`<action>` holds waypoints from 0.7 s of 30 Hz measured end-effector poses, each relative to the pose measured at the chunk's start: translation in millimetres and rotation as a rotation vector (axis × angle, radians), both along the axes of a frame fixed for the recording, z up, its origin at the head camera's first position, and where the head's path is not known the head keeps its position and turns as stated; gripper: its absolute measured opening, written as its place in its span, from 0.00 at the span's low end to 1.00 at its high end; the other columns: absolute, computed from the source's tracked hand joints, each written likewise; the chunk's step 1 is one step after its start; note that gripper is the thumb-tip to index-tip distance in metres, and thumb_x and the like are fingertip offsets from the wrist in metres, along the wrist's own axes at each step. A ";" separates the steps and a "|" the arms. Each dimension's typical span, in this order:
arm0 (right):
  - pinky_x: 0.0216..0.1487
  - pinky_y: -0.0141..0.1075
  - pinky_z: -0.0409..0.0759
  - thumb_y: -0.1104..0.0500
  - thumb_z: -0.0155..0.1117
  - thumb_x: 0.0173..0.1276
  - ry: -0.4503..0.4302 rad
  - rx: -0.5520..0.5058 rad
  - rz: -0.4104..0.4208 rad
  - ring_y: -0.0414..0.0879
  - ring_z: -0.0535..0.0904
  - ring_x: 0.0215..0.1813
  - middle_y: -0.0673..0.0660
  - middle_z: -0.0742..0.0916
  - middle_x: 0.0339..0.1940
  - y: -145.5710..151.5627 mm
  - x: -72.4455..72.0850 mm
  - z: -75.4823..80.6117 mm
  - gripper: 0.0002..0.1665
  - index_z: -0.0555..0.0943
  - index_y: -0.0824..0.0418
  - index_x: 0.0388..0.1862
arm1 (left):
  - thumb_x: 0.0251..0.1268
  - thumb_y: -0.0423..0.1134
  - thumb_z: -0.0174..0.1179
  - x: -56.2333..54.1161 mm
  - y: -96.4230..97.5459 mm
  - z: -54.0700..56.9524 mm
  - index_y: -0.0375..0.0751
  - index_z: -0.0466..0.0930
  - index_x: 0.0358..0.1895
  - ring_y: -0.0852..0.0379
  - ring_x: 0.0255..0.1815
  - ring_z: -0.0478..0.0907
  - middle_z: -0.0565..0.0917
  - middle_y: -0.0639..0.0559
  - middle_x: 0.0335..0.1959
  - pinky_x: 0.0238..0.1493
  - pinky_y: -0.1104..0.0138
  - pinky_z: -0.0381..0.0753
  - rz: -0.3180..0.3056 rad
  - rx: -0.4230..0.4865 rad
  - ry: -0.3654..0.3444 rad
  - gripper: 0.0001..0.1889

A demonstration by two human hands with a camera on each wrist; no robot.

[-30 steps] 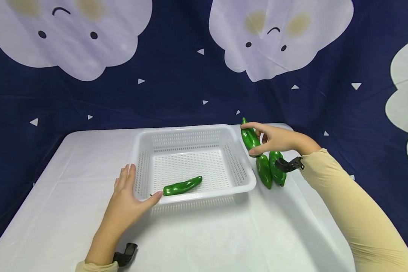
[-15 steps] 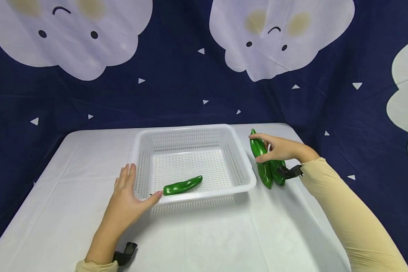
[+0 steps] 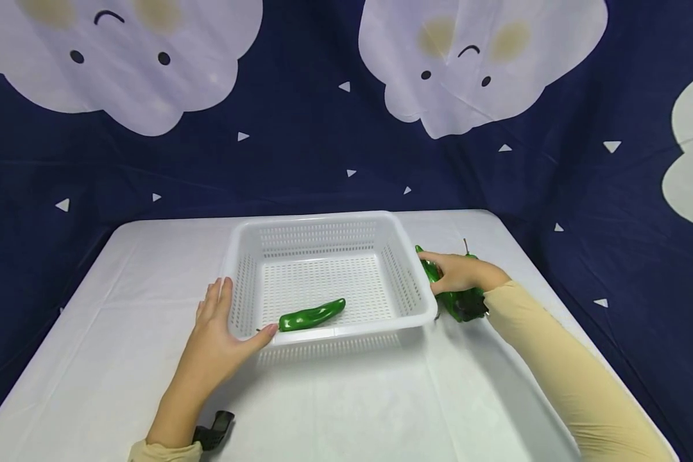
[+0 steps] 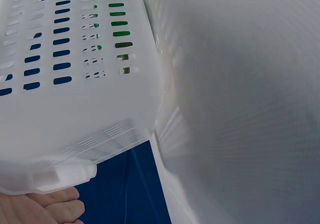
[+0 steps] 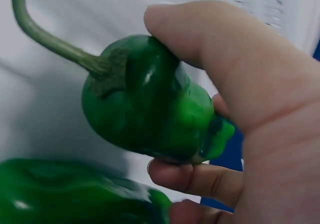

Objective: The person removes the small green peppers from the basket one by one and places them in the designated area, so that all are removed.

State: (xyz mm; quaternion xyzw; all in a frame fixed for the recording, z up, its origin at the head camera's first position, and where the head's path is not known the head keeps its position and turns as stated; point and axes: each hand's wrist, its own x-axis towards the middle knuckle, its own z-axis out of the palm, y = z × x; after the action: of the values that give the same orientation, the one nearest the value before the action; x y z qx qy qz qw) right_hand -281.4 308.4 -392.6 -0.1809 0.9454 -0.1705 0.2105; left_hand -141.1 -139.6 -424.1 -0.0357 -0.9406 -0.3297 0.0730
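Observation:
My left hand [image 3: 210, 343] rests at the near left corner of a white perforated basket [image 3: 329, 333]. Its fingers lie straight along the left side and its thumb touches the front rim. One long green pepper [image 3: 312, 316] lies inside the basket, near the front. Just outside the right wall, my right hand [image 3: 459, 272] holds another green pepper [image 5: 135, 94] between thumb and fingers. That pepper's curved stem faces the right wrist camera. More green peppers [image 3: 464, 303] lie under and beside this hand, partly hidden by it; one [image 5: 65, 191] shows at lower left in the right wrist view.
A white cloth [image 3: 346, 410] covers the table. Behind the table's far edge hangs a dark blue curtain [image 3: 300, 173] with cloud faces. A black wrist mount [image 3: 213, 431] sits on the left wrist.
My right hand has come lower and nearer me with its pepper, which moved right, then back left against the basket's side. The left hand and the pepper in the basket stay put.

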 end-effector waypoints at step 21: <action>0.47 0.46 0.79 0.34 0.73 0.55 0.037 0.184 -0.012 0.51 0.80 0.43 0.59 0.85 0.42 0.6 6.7 27.6 0.58 0.57 0.49 0.79 | 0.52 0.71 0.65 0.7 1.1 -0.1 0.34 0.39 0.80 0.31 0.81 0.39 0.43 0.34 0.81 0.74 0.32 0.48 0.001 -0.003 0.024 0.64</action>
State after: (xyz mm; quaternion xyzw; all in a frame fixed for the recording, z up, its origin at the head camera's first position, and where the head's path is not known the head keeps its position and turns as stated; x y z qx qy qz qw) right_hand -274.7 309.0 -364.9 -0.1583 0.9619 -0.0806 0.2077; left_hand -140.4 -138.5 -424.2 -0.0395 -0.9401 -0.3280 0.0845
